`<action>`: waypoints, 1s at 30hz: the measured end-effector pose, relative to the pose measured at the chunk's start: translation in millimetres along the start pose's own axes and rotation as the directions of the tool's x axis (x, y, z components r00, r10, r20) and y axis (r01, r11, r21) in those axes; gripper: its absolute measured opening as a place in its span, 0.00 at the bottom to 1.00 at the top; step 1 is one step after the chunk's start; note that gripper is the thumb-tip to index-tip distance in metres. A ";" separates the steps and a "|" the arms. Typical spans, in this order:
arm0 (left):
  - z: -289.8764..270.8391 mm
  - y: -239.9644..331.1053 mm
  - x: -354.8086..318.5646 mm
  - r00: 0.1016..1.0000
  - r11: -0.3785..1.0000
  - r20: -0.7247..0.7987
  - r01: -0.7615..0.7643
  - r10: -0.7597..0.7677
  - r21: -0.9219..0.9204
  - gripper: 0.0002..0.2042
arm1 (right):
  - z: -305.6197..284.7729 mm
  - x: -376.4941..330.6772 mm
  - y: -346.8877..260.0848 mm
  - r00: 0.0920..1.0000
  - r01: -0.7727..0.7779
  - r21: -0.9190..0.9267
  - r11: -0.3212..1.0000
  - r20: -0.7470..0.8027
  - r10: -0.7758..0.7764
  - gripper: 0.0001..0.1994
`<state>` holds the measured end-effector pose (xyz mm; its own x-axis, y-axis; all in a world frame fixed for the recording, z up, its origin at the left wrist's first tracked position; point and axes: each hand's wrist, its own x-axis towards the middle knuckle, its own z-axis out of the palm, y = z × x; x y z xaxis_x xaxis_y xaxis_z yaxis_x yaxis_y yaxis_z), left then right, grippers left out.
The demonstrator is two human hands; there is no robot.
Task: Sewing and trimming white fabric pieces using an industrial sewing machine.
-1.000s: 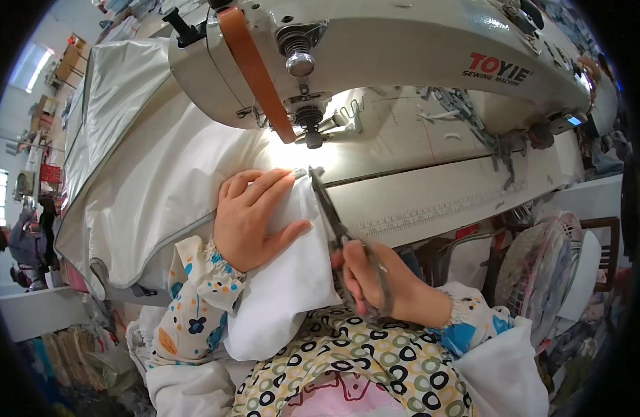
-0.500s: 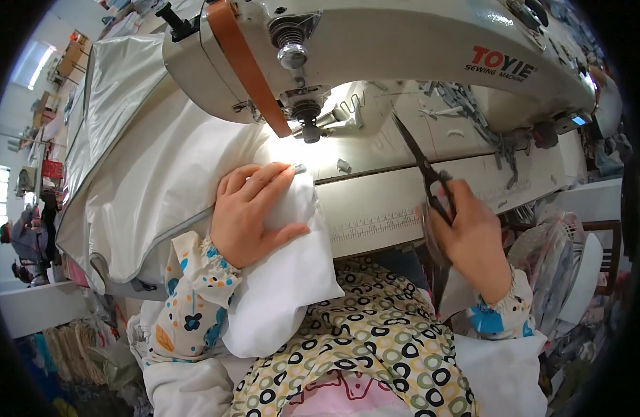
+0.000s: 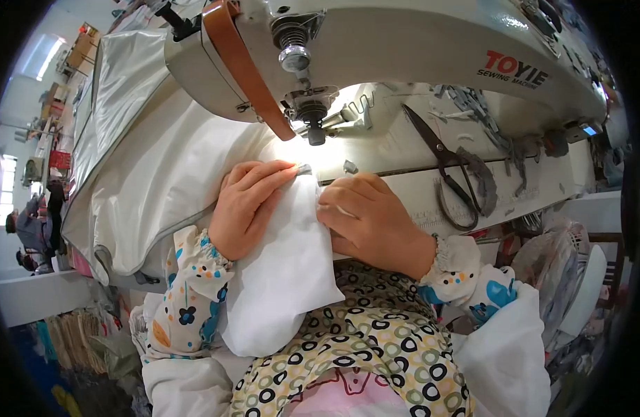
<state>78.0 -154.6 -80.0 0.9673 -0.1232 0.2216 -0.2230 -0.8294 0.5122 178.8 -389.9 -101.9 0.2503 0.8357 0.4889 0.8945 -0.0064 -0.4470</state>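
A white cloth piece hangs over the table's front edge onto my lap, with a bit of grey trim at its far end. My left hand lies over its left side, fingers together and fingertips pressing it beside the trim. At the right edge of the cloth, the curled fingers of my right hand pinch it; the fingertips are partly hidden. Both hands are just in front of the lit presser foot area of a sewing machine. Black scissors rest on the table to the right.
A large shiny off-white fabric with grey edging covers the left side. Near the needle lies a small grey scrap; several grey strips are heaped under the machine arm. A printed ruler strip runs along the table.
My right hand has put the scissors down on the table and moved left to the cloth's edge. My left thumb has drawn in toward the fingers.
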 end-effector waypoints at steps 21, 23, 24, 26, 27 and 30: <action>-4.0 9.2 17.6 1.000 0.947 -0.002 0.013 -0.013 0.320 0.19 | 14.4 14.3 -22.6 0.994 -0.100 0.246 0.964 0.075 0.084 0.11; -5.8 0.8 23.1 1.000 0.937 -0.023 -0.011 0.020 0.349 0.18 | 20.3 22.3 -20.0 0.992 -0.114 0.254 0.960 0.075 0.098 0.11; -6.9 -3.2 25.6 0.998 0.925 -0.038 -0.032 0.049 0.379 0.18 | 24.2 26.4 -19.1 0.997 -0.071 0.241 0.968 0.002 0.072 0.08; -8.8 -9.1 28.5 0.998 0.926 -0.037 -0.028 0.046 0.376 0.16 | 28.1 30.6 -16.9 0.997 -0.022 0.224 0.974 -0.073 0.039 0.05; -10.0 -11.1 28.9 0.999 0.918 -0.019 -0.038 0.050 0.395 0.16 | 28.3 31.1 -15.8 0.998 -0.046 0.248 0.968 -0.035 0.057 0.08; -11.3 -15.6 28.4 0.999 0.913 0.010 -0.043 0.042 0.405 0.15 | 28.1 32.1 -12.4 0.998 -0.068 0.263 0.962 0.003 0.070 0.11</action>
<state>107.6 -139.0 -72.3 0.9583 -0.1636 0.2345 -0.1959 -0.9730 0.1218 165.3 -347.6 -101.8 0.3112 0.8348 0.4542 0.7462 0.0813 -0.6607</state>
